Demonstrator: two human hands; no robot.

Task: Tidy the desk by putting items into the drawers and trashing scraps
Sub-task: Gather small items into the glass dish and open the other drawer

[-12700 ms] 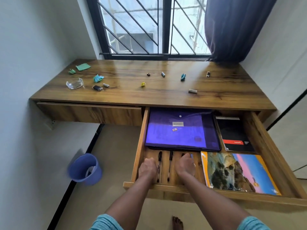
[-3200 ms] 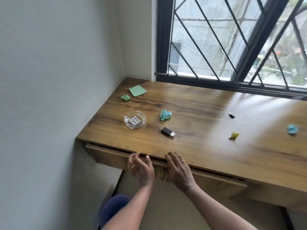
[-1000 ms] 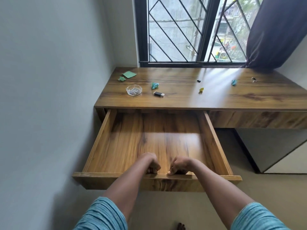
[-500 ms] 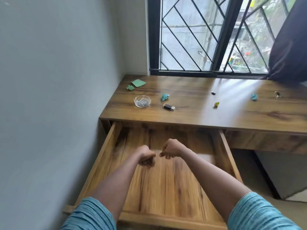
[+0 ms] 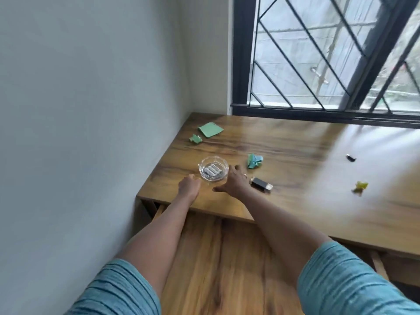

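Both hands close in on the glass dish [image 5: 213, 167] near the desk's [image 5: 295, 201] front-left corner.

The dish, holding small grey pieces, looks rigid, smooth and breakable, best taken by opposite sides of its rim. The left hand [image 5: 188, 185] and right hand [image 5: 231, 181] flank it, fingers partly spread, gripping nothing yet. The open drawer [image 5: 227, 258] waits below; a dark stick [image 5: 261, 184] lies just right.

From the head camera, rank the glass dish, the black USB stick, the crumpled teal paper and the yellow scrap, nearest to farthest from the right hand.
From the right hand:
1. Glass dish, just left, beside the fingers.
2. Black USB stick, just right.
3. Crumpled teal paper, behind, toward the window.
4. Yellow scrap, far right.
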